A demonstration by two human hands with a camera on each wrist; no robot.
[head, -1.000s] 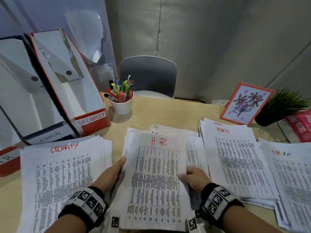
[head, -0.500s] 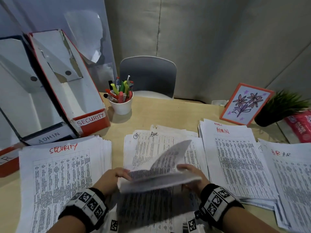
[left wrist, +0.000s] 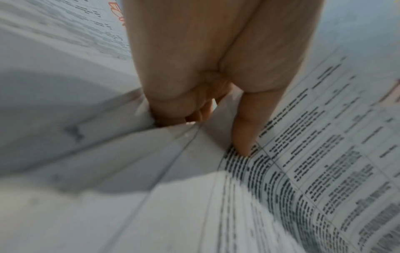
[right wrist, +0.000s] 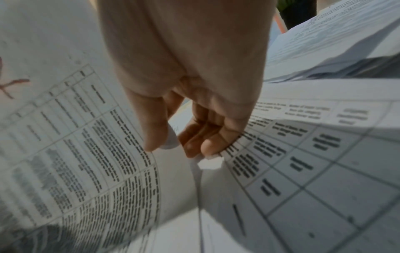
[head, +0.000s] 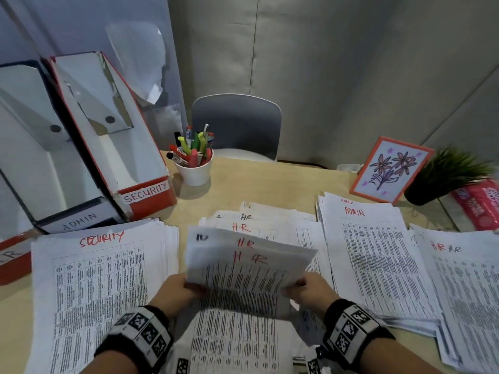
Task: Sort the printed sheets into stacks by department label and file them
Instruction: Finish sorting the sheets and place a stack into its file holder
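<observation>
Fingers (left wrist: 244,130) of the left hand (head: 176,292) and of the right hand (head: 310,291) were curled onto the side edges of a bundle of HR sheets (head: 243,268), which was lifted and bowed above the middle pile (head: 270,230), between the SECURITY stack (head: 100,279) and the ADMIN stack (head: 378,260). The wrist views were blurred, so thumbs over and fingers under was only probable. Light, limp and slippery, such paper would fan or sag; it wanted a firm two-sided pinch at mid-length.

HR sheets (head: 244,268) raised off the centre pile (head: 270,228), bowed. SECURITY stack (head: 100,279) flat at left. ADMIN stack (head: 378,260) flat at right, a second HR stack (head: 469,287) beyond it.
</observation>
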